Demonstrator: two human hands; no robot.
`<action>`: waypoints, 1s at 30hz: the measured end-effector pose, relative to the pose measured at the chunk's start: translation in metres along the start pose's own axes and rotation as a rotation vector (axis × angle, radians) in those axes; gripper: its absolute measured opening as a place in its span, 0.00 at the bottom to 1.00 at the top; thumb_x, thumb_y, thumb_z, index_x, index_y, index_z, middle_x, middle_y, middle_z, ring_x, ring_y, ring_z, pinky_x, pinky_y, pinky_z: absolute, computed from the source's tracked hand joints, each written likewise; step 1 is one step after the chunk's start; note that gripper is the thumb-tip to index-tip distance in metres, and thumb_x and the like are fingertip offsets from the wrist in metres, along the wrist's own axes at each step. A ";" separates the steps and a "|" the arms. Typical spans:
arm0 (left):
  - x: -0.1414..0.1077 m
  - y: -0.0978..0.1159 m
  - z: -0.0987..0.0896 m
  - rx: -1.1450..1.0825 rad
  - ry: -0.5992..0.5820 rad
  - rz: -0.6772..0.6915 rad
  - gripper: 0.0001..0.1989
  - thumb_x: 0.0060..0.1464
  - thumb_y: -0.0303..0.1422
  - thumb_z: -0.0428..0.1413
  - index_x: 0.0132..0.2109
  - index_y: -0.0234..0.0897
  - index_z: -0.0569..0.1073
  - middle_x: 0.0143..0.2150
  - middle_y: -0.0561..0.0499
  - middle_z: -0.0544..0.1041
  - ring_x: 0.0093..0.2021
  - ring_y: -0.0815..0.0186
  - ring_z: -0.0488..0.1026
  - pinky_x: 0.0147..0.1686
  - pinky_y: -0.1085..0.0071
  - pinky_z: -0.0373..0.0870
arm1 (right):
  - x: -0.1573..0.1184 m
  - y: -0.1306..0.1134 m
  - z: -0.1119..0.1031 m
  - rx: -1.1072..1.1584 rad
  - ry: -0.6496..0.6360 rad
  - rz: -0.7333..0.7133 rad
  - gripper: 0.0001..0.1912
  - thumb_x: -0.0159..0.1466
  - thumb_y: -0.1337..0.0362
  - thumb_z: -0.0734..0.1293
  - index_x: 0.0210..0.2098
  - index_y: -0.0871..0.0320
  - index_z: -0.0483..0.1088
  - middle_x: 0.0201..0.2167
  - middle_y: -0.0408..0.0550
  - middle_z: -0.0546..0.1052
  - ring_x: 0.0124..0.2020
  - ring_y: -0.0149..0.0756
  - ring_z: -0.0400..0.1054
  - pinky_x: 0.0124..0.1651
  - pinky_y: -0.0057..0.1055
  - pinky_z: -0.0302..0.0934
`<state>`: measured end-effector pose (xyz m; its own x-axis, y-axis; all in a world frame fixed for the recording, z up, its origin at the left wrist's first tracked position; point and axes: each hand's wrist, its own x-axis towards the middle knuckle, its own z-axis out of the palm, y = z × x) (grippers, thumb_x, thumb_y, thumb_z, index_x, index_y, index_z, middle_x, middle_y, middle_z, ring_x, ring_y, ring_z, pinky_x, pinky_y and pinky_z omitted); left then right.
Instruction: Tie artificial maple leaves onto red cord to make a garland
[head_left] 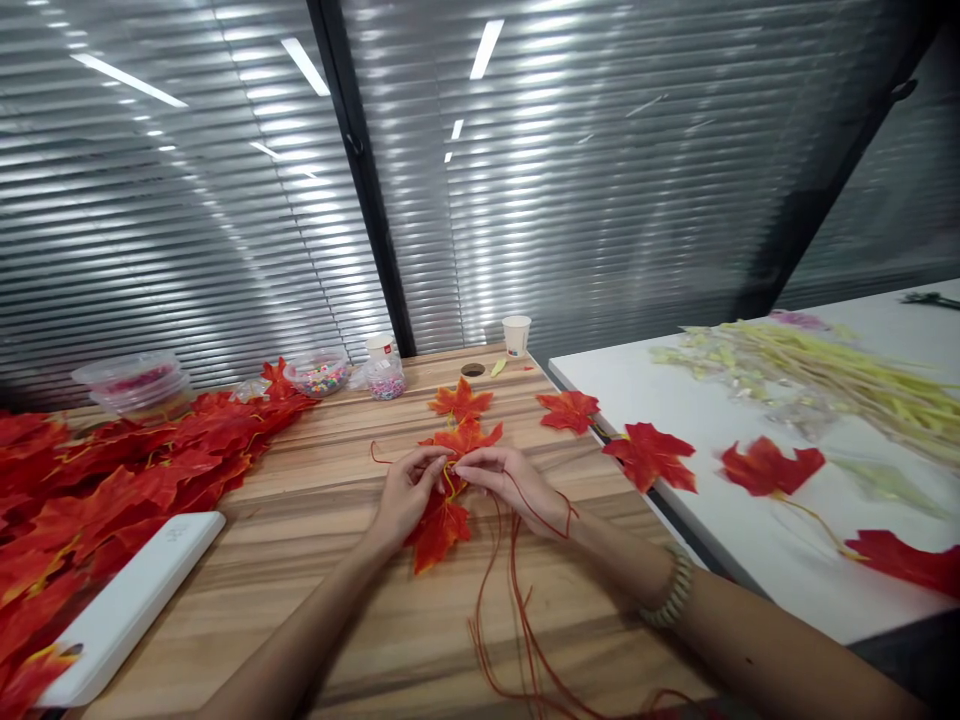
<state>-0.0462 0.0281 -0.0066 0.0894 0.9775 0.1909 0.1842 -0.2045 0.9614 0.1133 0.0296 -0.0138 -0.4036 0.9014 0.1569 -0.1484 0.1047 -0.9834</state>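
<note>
On the wooden table, an artificial maple leaf garland (pixel 444 540) with red-orange leaves and a yellow stem lies before me. My left hand (pixel 411 492) is closed in a pinch on its yellow stem, between two leaves. From the right, my right hand (pixel 517 484) pinches at the same spot, its fingertips almost touching the left ones. Thin red cord (pixel 517 580) drapes over the right hand and hangs in loose strands toward the table's near edge. A short cord end sticks out left of the left hand. What lies exactly between the fingertips is too small to make out.
A heap of red maple leaves (pixel 150 480) and a white power bank-like block (pixel 139 600) lie left. Behind stand bead containers (pixel 319 375) and a paper cup (pixel 517 337). More leaves (pixel 651 457) cross a gap to a white table (pixel 622 375) holding yellow strips (pixel 840 380).
</note>
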 end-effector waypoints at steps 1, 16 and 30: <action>0.000 0.000 0.000 -0.003 0.000 0.002 0.12 0.46 0.35 0.55 0.36 0.31 0.73 0.24 0.52 0.73 0.21 0.72 0.65 0.25 0.75 0.64 | 0.000 -0.001 0.000 0.003 0.001 0.003 0.15 0.52 0.56 0.67 0.34 0.61 0.73 0.32 0.48 0.74 0.32 0.32 0.65 0.32 0.27 0.57; 0.000 -0.001 0.001 -0.014 -0.006 -0.006 0.10 0.45 0.35 0.56 0.34 0.32 0.73 0.23 0.53 0.72 0.20 0.72 0.65 0.24 0.75 0.63 | -0.001 -0.002 0.000 -0.015 -0.010 0.018 0.16 0.52 0.55 0.67 0.34 0.60 0.73 0.32 0.47 0.74 0.31 0.31 0.64 0.30 0.26 0.56; -0.001 0.001 0.001 0.001 -0.019 -0.006 0.10 0.46 0.34 0.55 0.35 0.32 0.73 0.27 0.52 0.74 0.21 0.73 0.65 0.24 0.75 0.63 | -0.003 -0.007 0.002 -0.003 -0.001 0.032 0.15 0.52 0.57 0.67 0.34 0.61 0.74 0.31 0.47 0.74 0.30 0.29 0.63 0.31 0.25 0.55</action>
<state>-0.0456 0.0272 -0.0062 0.1066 0.9777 0.1811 0.1854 -0.1985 0.9624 0.1136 0.0253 -0.0074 -0.4091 0.9038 0.1255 -0.1328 0.0771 -0.9881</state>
